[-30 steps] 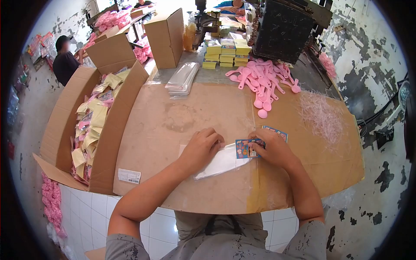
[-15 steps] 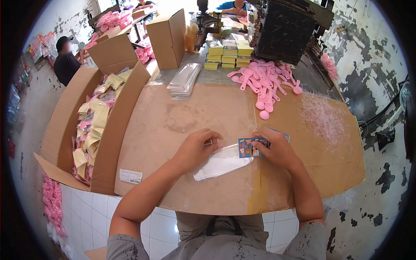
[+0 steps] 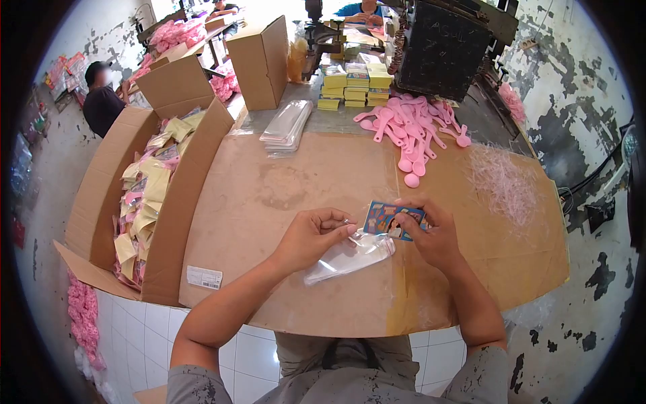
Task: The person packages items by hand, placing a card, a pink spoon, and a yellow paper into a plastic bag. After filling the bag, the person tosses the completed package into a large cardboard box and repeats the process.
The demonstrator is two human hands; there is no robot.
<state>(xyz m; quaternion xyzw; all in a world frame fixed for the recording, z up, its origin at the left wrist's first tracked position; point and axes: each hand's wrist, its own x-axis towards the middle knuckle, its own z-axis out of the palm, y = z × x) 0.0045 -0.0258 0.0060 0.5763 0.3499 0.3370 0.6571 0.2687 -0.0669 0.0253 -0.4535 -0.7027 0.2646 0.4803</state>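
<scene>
The right hand (image 3: 434, 232) grips a small blue printed card (image 3: 381, 219); just beside it, the left hand (image 3: 316, 236) appears to pinch clear plastic bag film (image 3: 350, 261) over the cardboard. The card is outside the plastic, and pink scoops (image 3: 412, 128) lie loose beyond, while an open carton (image 3: 182, 192) on the left holds many packets (image 3: 145, 209), seemingly finished.

a right hand (image 3: 434, 232) holding a blue picture card (image 3: 385, 218), a left hand (image 3: 315, 238) pinching a clear bag (image 3: 343, 261) beside it, pink spoons (image 3: 407, 128) in a heap behind, a big brown box (image 3: 185, 195) full of little packs (image 3: 151, 188) on the left
</scene>
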